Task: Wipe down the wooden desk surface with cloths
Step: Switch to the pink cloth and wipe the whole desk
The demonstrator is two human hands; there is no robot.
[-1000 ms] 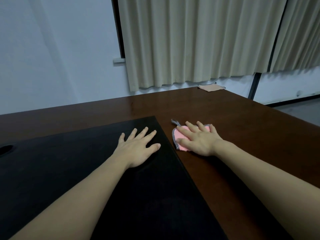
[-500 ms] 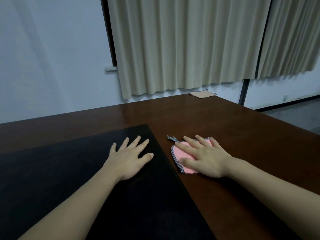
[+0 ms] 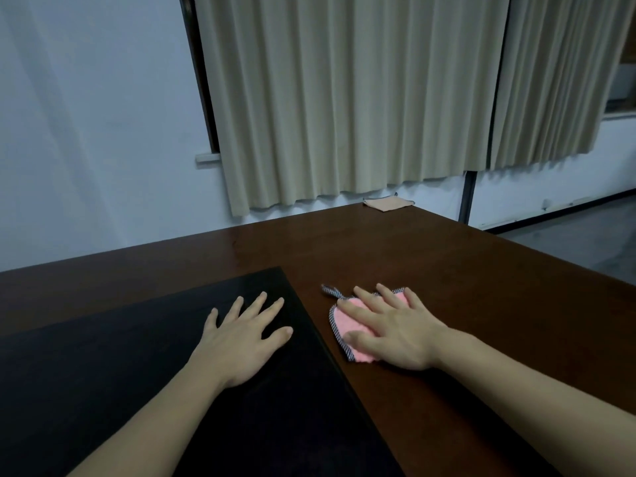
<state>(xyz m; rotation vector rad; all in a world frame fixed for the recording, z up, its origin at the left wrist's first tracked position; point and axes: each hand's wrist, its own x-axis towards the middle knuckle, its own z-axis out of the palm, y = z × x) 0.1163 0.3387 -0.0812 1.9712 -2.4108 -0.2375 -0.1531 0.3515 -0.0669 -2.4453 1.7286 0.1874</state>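
- I had my right hand (image 3: 395, 333) laid flat, fingers straight and slightly spread, pressing down on the pink cloth (image 3: 347, 330); nothing was gripped, only held under the palm.
- The pink cloth looked soft and fluffy, with a dark speckled stitched edge and a small loop at its far corner; it lay on the bare wood just beside the edge of the black mat (image 3: 137, 373).
- My left hand (image 3: 237, 342) rested open on the black mat, fingers straight and fanned, holding nothing.
- The black mat was a smooth, matte, straight-edged sheet covering the near left part of the desk (image 3: 447, 270).
- The desk was dark reddish-brown wood with a faint sheen.
- A second cloth, a flat tan cloth (image 3: 387, 203), lay at the far edge of the desk, well apart from my hands.
- Pleated beige curtains (image 3: 344, 98) hung behind the desk against a pale wall (image 3: 86, 132).
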